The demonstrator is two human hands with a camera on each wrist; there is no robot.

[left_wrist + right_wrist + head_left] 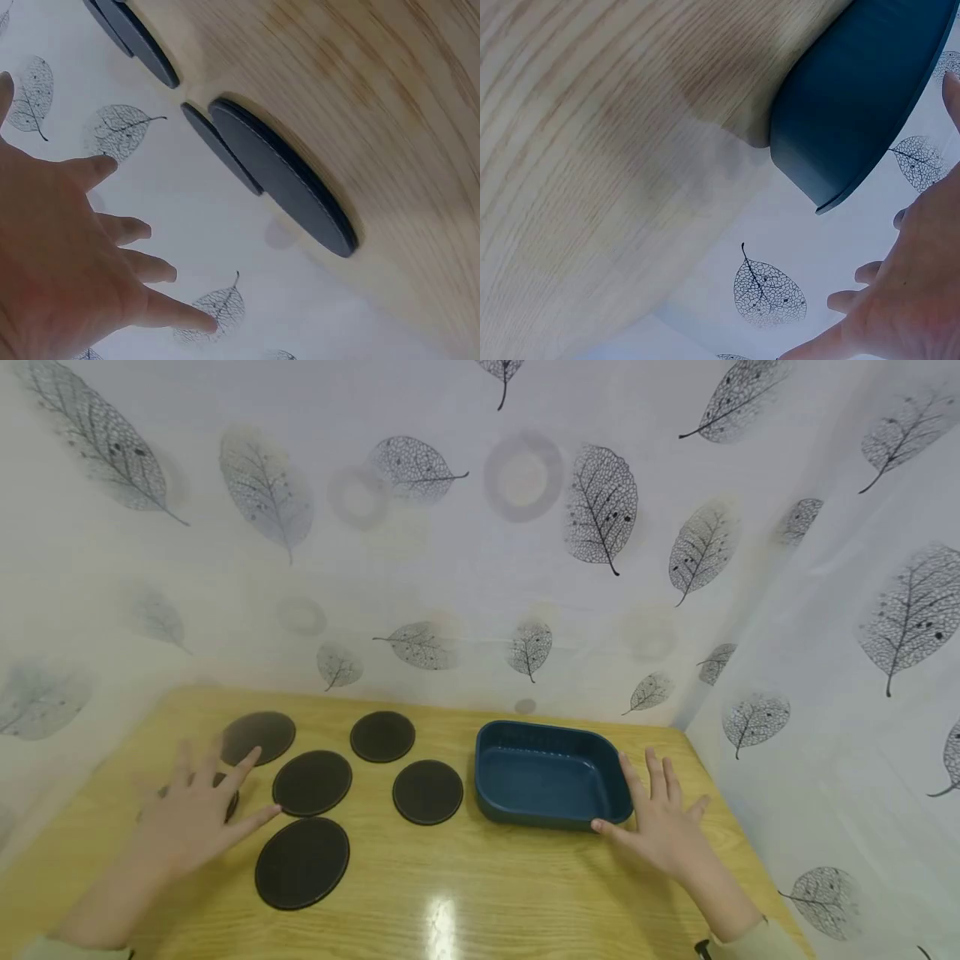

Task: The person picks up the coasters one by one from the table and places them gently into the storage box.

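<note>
My left hand [187, 827] is spread above the left side of the wooden table, fingers straight, holding nothing. Beneath it, one dark round coaster [232, 802] is mostly hidden. Further coasters lie flat beside it, among them a middle one [312, 782] and a near one [302, 862]; stitched rims show on the coasters [285, 180] in the left wrist view. My right hand [667, 835] has its fingers spread at the right end of a blue rectangular dish [555, 781], thumb and forefinger overlapping its rim in the head view. The inside of the dish holds nothing.
Two smaller coasters, one at the back [382, 737] and one closer [427, 792], lie left of the dish. A white curtain [465, 585] with a grey leaf print hangs behind the table [487, 893] and along its sides.
</note>
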